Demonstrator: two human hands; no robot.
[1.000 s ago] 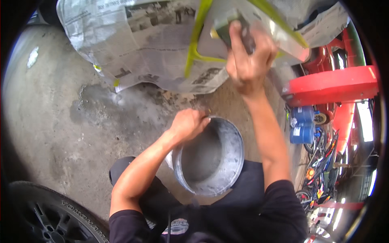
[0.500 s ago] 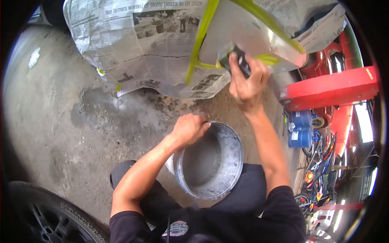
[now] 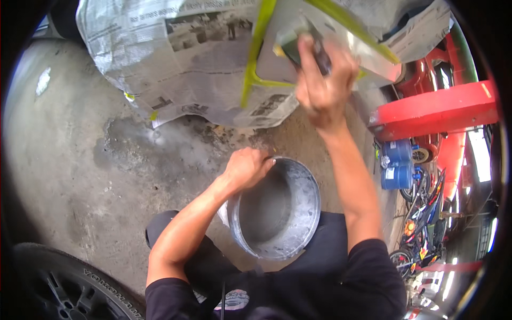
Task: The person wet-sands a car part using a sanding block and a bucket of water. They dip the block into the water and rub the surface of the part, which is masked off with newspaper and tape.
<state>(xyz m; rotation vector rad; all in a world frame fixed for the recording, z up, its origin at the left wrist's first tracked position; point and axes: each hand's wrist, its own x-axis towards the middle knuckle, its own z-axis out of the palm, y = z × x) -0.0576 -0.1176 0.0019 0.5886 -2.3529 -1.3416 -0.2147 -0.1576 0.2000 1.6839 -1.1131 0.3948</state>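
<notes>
The left hand [image 3: 248, 166] grips the bucket [image 3: 310, 213] by its rim; the right hand [image 3: 327, 80] clasps a block [image 3: 290, 47] at the panel [image 3: 271, 63]. Tape [image 3: 258, 45] and newspaper [image 3: 208, 69] already surround it; rubbing appears underway, remainder unclear.

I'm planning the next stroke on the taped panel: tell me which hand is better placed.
Right, I'd judge: the right hand holds a dark block at the taped panel, while the left hand holds the bucket by its rim, farther off.

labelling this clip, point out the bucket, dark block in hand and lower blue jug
Bucket [image 3: 300, 210], head view: inner wall, right side.
Dark block [image 3: 289, 48], head view: its exposed left part.
Lower blue jug [image 3: 397, 177], head view: middle of its side.
</notes>
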